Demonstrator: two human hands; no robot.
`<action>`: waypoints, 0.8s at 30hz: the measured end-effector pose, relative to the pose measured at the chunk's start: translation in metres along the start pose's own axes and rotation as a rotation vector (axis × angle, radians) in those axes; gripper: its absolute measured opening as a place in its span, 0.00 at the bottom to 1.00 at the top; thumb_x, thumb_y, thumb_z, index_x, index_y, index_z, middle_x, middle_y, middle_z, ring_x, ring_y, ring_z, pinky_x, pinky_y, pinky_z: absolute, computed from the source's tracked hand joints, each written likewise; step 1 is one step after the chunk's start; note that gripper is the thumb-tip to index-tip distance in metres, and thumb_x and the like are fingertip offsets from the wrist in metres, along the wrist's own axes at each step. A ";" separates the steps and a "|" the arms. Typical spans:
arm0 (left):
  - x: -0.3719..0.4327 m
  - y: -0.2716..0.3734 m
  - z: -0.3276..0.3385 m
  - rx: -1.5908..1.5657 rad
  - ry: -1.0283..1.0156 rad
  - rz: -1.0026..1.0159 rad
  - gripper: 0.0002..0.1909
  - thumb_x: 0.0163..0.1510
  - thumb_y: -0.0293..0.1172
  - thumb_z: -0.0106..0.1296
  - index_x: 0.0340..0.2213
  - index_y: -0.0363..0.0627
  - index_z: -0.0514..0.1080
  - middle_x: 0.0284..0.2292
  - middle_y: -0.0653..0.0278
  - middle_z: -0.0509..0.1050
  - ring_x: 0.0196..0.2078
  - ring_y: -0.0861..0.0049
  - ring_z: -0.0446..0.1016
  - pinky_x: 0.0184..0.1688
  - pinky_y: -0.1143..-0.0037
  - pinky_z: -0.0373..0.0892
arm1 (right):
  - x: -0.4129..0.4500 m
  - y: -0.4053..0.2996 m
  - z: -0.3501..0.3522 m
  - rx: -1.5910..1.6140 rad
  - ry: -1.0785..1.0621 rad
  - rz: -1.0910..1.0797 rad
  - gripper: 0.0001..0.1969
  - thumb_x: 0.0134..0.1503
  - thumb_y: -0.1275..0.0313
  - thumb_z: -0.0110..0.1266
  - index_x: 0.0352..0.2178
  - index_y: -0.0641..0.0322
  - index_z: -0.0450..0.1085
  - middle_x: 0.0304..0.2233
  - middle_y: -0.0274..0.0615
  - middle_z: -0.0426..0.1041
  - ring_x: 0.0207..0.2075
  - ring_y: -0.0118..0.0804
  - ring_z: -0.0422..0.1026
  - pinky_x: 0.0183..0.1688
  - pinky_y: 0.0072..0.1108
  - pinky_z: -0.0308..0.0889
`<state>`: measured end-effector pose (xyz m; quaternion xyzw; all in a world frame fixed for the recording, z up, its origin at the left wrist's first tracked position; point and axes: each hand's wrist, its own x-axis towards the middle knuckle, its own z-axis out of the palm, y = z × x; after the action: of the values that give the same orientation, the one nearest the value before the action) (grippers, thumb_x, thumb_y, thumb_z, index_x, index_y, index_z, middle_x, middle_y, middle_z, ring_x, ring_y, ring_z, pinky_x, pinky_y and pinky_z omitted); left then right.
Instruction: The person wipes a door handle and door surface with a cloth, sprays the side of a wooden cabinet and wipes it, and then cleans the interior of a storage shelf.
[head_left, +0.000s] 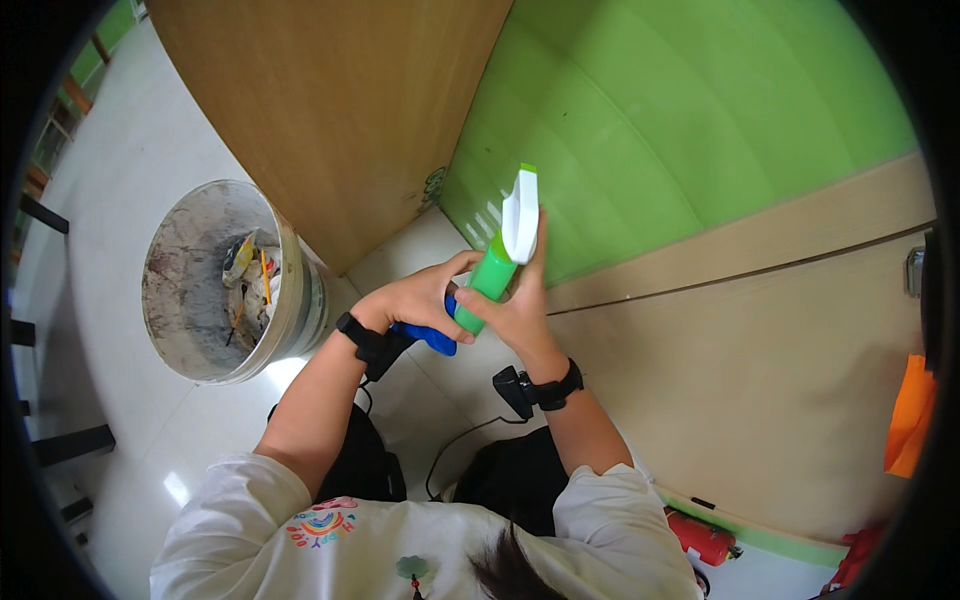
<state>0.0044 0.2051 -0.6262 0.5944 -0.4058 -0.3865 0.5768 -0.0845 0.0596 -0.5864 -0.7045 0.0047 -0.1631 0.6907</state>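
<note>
A green spray bottle (486, 285) with a white trigger head (521, 217) is held tilted in front of me, its head pointing up and away. My right hand (521, 311) is wrapped around it, thumb across the green body and a finger up along the head. On the bottle's other side, my left hand (412, 300) grips a bright blue cloth (435, 339), which hangs below the palm. Left fingertips are close to the bottle's lower end; whether they press on it is hard to tell. The fingers behind the bottle are hidden.
A stained bucket (171, 330) holding rubbish and pencils stands on the tiled floor at left. Ahead are a wooden panel (322, 97) and a green wall (675, 135). A beige panel (735, 375) runs along the right. A red fire extinguisher (701, 536) lies lower right.
</note>
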 end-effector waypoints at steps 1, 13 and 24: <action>0.000 0.001 -0.001 0.004 -0.012 0.013 0.56 0.32 0.34 0.71 0.60 0.41 0.50 0.49 0.57 0.67 0.45 0.71 0.71 0.49 0.75 0.67 | 0.008 -0.016 0.001 -0.075 0.034 -0.130 0.49 0.42 0.72 0.68 0.61 0.69 0.45 0.58 0.54 0.53 0.54 0.42 0.62 0.51 0.31 0.65; 0.005 0.015 -0.001 0.004 -0.113 -0.127 0.53 0.34 0.30 0.70 0.60 0.41 0.51 0.42 0.59 0.74 0.43 0.75 0.72 0.46 0.73 0.69 | 0.037 -0.024 0.020 -0.222 0.396 -0.125 0.14 0.54 0.71 0.59 0.36 0.67 0.64 0.31 0.41 0.71 0.32 0.33 0.71 0.36 0.25 0.68; 0.014 0.012 -0.006 -0.028 -0.099 -0.159 0.57 0.31 0.36 0.71 0.61 0.40 0.52 0.51 0.54 0.68 0.43 0.70 0.71 0.48 0.73 0.68 | 0.046 -0.029 0.016 -0.324 0.484 -0.038 0.15 0.54 0.69 0.60 0.35 0.67 0.63 0.29 0.44 0.73 0.31 0.37 0.73 0.35 0.27 0.68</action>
<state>0.0151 0.1945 -0.6138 0.5968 -0.3800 -0.4654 0.5318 -0.0435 0.0655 -0.5477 -0.7461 0.1825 -0.3364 0.5448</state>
